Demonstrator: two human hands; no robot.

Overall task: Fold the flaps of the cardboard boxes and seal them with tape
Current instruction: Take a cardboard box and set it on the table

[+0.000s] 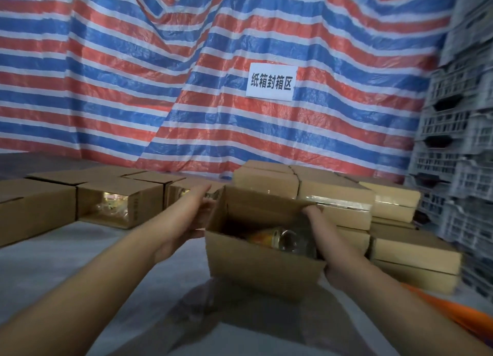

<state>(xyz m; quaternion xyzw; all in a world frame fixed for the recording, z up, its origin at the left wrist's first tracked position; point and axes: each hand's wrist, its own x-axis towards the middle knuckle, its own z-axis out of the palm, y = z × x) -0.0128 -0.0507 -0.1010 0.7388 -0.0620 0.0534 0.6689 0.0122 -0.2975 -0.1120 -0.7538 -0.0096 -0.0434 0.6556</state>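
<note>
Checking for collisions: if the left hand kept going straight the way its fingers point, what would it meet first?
Probably the open-ended box just beyond the left hand, which holds the open box by its left side; depth is unclear.

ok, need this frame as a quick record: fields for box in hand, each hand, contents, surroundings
box in work: open brown cardboard box on the grey table cover, flaps not folded shut
left hand: left hand against the box's left side, fingers straight
right hand: right hand grips the right flap, fingers curled over its edge
contents: clear glassy item inside, blurred
right side: stack of taped brown cardboard boxes
left side: open brown cardboard boxes lying on their sides
backdrop: red, white and blue striped tarp with white paper sign
</note>
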